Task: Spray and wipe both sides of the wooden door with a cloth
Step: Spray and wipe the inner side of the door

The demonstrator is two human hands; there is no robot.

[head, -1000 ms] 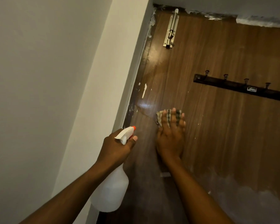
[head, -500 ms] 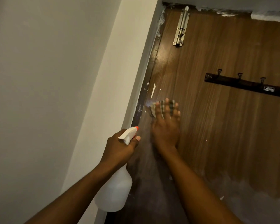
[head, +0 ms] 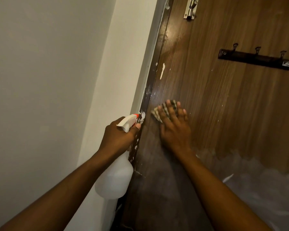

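The wooden door (head: pixel 223 105) fills the right half of the view, brown with white paint flecks. My right hand (head: pixel 174 129) lies flat on it with straight fingers, pressing a checked cloth (head: pixel 157 114) against the wood near the door's left edge. Only the cloth's edges show past my fingers. My left hand (head: pixel 117 135) grips the neck of a white spray bottle (head: pixel 113 179) with an orange-tipped nozzle, held beside the dark door frame (head: pixel 145 107), nozzle pointing at the door.
A metal slide bolt (head: pixel 190 9) sits at the door's top left. A dark hook rail (head: pixel 257 59) crosses the upper right. A whitish patch (head: pixel 257 189) covers the door's lower right. A white wall (head: pixel 48 80) stands to the left.
My right hand with the cloth slid up and left along the door, then back down a little. The view shifted rightward and closer. The left hand keeps its hold on the bottle.
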